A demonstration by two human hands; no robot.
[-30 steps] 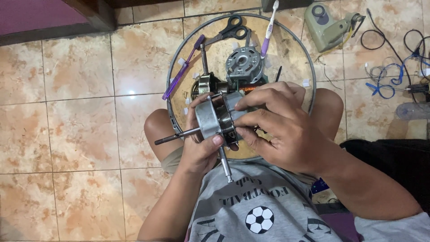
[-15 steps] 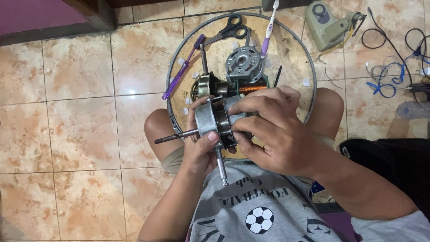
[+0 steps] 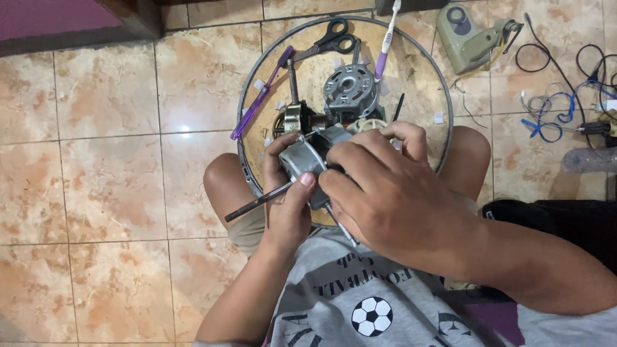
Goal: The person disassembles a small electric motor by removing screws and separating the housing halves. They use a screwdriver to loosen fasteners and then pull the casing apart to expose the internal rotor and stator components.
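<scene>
Person seated on the tiled floor point(image 3: 96, 193), working above a round wire fan guard point(image 3: 247, 96); left hand point(image 3: 286, 205) closed its grip round a fan motor core point(image 3: 299, 160) with projecting shaft point(image 3: 254, 204), held over the lap; right hand point(image 3: 392, 199) gripped its other side; stage judged as disassembly, calling for steady counter-hold; scissors point(image 3: 331, 42) and purple toothbrush point(image 3: 260, 95) lay within the guard.

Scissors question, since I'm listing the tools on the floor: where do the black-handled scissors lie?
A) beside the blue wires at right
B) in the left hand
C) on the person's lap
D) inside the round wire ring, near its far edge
D: the scissors lie on the tile inside the wire ring, at its far edge, away from both hands.
</scene>
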